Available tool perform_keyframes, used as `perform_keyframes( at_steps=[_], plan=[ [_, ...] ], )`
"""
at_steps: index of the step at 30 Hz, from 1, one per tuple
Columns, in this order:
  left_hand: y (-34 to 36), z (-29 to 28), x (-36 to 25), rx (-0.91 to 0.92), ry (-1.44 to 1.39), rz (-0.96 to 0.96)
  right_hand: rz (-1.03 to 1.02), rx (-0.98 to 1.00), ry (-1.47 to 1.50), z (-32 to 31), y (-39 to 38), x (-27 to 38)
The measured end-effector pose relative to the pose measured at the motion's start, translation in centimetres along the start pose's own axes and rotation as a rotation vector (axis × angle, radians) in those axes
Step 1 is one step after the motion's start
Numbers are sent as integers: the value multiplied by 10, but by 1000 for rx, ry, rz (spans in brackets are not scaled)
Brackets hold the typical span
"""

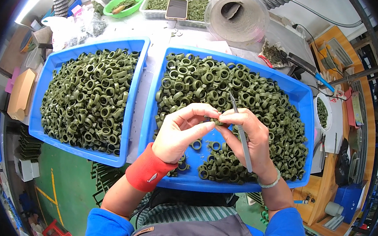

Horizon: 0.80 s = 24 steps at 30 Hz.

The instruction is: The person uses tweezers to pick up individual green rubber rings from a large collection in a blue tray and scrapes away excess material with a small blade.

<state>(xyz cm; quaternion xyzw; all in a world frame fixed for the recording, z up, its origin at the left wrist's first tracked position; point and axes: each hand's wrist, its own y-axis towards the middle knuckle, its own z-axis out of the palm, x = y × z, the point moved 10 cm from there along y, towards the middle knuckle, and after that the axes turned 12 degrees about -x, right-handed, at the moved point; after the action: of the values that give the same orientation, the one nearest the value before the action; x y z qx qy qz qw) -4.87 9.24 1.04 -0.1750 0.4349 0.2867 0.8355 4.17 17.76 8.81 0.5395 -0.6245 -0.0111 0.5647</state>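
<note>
My left hand (182, 131), with a red wristband, pinches a small green ring part (214, 120) between thumb and fingers. My right hand (250, 138) meets it there, its fingertips on the same part, which the fingers mostly cover. A slim grey scalpel-like knife (243, 144) also lies in my right hand, its dark pointed tip up and away from me. Both hands are over the right blue tray (156, 77), which is heaped with green ring parts (281, 125). Below my fingers, a patch of the tray's blue bottom shows between loose rings.
Another blue tray (139, 83) piled with green rings stands on the left. Behind are a phone (176, 9) on tubs of small green pieces, a green bowl (124, 4) and a large round translucent container (237, 26). A blue-handled tool (324, 81) lies at right.
</note>
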Motion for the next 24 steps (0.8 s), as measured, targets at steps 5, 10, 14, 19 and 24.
perform_keyframes(
  at_steps=[5, 10, 14, 19, 24],
  plan=[
    [-1, -2, 5, -10, -34, -71, 40, 0, 27, -1, -1, -4],
    [-1, -1, 6, -11, -45, -107, 36, 1, 32, -1, -2, -6],
    [-3, 5, -14, -6, 213, 191, 64, 8, 13, -1, -2, -6],
    [-2, 2, -16, -12, 285, 233, 96, 21, 45, -1, -3, -10],
    [-1, 0, -16, -22, 328, 211, 208, 43, 115, -2, -5, -18]
  ],
)
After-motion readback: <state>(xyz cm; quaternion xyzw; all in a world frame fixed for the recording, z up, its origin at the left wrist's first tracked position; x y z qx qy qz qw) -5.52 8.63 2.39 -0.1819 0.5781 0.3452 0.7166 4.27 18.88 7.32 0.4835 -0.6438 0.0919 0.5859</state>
